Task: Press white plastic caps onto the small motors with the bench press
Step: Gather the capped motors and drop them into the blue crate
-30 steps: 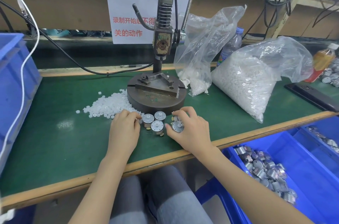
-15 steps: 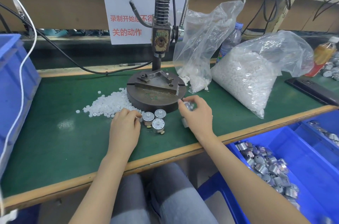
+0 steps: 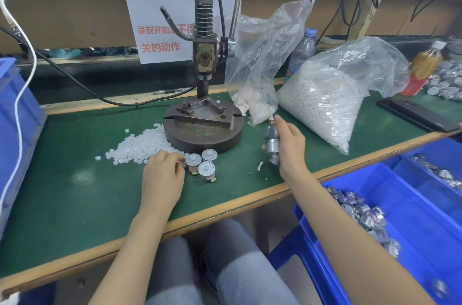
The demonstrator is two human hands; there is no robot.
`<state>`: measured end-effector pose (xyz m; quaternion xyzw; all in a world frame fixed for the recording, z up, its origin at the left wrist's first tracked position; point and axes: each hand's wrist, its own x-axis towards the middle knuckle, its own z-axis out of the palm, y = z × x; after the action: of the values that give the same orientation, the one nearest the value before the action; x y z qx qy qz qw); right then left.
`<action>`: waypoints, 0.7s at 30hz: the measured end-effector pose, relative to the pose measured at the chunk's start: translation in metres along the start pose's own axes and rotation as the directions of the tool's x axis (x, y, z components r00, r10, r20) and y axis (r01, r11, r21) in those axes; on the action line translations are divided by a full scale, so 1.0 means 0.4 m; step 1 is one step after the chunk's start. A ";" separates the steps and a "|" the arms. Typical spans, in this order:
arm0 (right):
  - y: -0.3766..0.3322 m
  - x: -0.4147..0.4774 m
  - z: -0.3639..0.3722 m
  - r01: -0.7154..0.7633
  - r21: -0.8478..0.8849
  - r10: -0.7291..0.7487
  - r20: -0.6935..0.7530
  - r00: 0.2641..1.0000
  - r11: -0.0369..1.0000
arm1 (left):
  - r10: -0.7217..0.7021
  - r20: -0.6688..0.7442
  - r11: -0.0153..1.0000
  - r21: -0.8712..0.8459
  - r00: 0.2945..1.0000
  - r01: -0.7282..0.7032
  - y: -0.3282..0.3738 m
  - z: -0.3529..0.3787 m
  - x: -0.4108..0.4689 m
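Green bench (image 3: pixel 75 192), loading step: left hand (image 3: pixel 162 177) pinched a cap (image 3: pixel 179 162), right hand (image 3: pixel 291 147) gripped motors (image 3: pixel 272 142); one probably needed seating under the press (image 3: pixel 203 114).

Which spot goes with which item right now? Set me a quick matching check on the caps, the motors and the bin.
Things:
1 loose white caps
2 three standing motors
3 held motors
4 blue bin

Places:
A in the right hand grip, right of the press base
B below the bench edge, at right
C heaped left of the press base
D on the mat, in front of the press base

Pairs: 1-C; 2-D; 3-A; 4-B
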<state>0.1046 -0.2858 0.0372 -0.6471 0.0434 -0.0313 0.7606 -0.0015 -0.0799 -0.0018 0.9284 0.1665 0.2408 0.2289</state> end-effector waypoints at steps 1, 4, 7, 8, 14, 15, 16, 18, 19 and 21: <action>-0.005 0.001 -0.013 -0.033 0.074 0.034 -0.004 0.999 0.997 | 0.006 0.003 1.000 0.010 1.000 -0.006 0.001 0.000 0.000; -0.017 -0.002 -0.063 -0.093 0.209 0.103 -0.042 0.994 0.974 | 0.029 0.004 0.999 0.042 1.000 -0.029 0.004 0.000 -0.002; -0.026 -0.004 -0.138 -0.083 0.286 0.111 -0.083 0.990 0.955 | 0.052 0.010 0.996 0.069 0.999 -0.053 0.006 0.002 -0.005; -0.028 -0.006 -0.166 -0.085 0.309 0.120 -0.097 0.988 0.947 | 0.052 0.014 0.996 0.070 0.999 -0.053 0.006 0.001 -0.005; 0.003 -0.030 -0.363 -0.033 0.346 0.144 -0.301 0.943 0.938 | 0.040 0.016 0.998 0.044 0.999 -0.041 0.011 0.004 -0.001; 0.019 -0.034 -0.398 -0.032 0.321 0.148 -0.343 0.928 0.946 | 0.041 0.016 0.998 0.036 0.999 -0.042 0.012 0.004 -0.003; 0.035 -0.038 -0.431 -0.043 0.299 0.162 -0.385 0.908 0.953 | 0.042 0.016 0.999 0.027 0.999 -0.042 0.012 0.003 -0.003; 0.076 -0.038 -0.495 -0.088 0.264 0.208 -0.472 0.857 0.961 | 0.042 0.019 0.999 0.010 0.999 -0.043 0.013 0.003 -0.004; 0.097 -0.037 -0.523 -0.119 0.235 0.227 -0.516 0.826 0.965 | 0.042 0.018 0.999 0.003 0.999 -0.042 0.014 0.003 -0.003; 0.142 -0.037 -0.569 -0.189 0.164 0.250 -0.594 0.764 0.968 | 0.036 0.013 0.999 -0.005 0.999 -0.036 0.014 0.004 -0.003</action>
<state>0.0652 -0.4984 -0.0544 -0.5560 0.3603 -0.1510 0.7336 -0.0004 -0.0857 -0.0007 0.9323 0.1478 0.2391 0.2278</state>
